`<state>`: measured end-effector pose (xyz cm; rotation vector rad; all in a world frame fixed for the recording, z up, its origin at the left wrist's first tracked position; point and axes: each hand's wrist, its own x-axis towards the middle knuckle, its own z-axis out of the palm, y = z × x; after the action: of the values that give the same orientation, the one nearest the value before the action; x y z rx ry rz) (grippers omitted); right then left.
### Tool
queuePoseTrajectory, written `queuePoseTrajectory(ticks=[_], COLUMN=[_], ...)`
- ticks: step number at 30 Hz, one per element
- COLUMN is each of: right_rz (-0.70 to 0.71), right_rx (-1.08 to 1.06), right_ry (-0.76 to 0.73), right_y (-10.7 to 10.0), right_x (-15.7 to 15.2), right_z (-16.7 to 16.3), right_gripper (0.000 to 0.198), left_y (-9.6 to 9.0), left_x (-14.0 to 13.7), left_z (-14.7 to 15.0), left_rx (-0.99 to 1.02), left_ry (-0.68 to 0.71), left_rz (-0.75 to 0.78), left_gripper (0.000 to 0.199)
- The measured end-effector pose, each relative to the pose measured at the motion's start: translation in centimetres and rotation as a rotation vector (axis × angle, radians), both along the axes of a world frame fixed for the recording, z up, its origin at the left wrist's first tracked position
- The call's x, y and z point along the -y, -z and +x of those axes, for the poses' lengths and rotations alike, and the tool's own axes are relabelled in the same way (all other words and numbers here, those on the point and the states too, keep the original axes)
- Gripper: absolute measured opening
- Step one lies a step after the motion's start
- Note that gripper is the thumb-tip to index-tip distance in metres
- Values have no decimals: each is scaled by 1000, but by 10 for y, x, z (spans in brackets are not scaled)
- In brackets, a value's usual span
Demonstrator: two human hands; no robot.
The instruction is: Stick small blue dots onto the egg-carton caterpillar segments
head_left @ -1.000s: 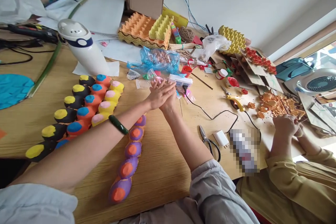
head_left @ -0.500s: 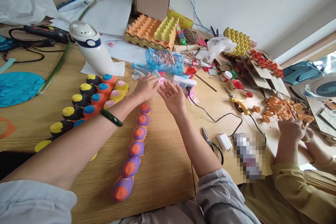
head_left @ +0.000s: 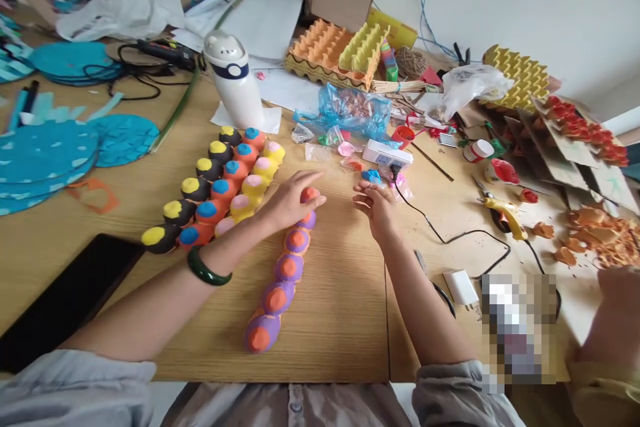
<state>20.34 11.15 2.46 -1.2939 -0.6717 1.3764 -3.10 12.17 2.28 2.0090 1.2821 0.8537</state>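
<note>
On the wooden table (head_left: pixel 345 320), a strip of purple cups with orange tops (head_left: pixel 289 267) runs from near to far. At its far end the left hand (head_left: pixel 287 203) is open, thumb and fingers apart; contact is unclear. Rightward, the right hand (head_left: pixel 379 212) stays loosely open, nearer than the white power strip (head_left: pixel 379 155) and blue bag (head_left: pixel 325 105).

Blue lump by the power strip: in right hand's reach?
Likely yes: the right hand is just short of the blue lump, nothing visible between them; the power strip lies beyond.
</note>
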Motion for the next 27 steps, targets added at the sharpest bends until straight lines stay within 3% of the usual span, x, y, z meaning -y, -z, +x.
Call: queuePoseTrajectory(ticks=[8, 14, 18, 23, 27], right_rz=[119, 598, 758, 840, 809], right_rx=[260, 827, 1023, 1020, 1122], right_ry=[-177, -261, -356, -369, -227], right_y=[14, 32, 43, 50, 41], right_x=[20, 48, 60, 61, 42], right_z=[-25, -44, -51, -51, -32], right_gripper=[12, 36, 50, 58, 49], left_y=[12, 21, 23, 32, 43], left_x=[17, 30, 32, 38, 44], left_z=[0, -2, 0, 8, 17], left_rx=[-18, 6, 54, 140, 187], left_ry=[-156, -160, -184, -258, -324], left_rz=[10, -7, -4, 3, 31], left_gripper=[52, 49, 47, 50, 50])
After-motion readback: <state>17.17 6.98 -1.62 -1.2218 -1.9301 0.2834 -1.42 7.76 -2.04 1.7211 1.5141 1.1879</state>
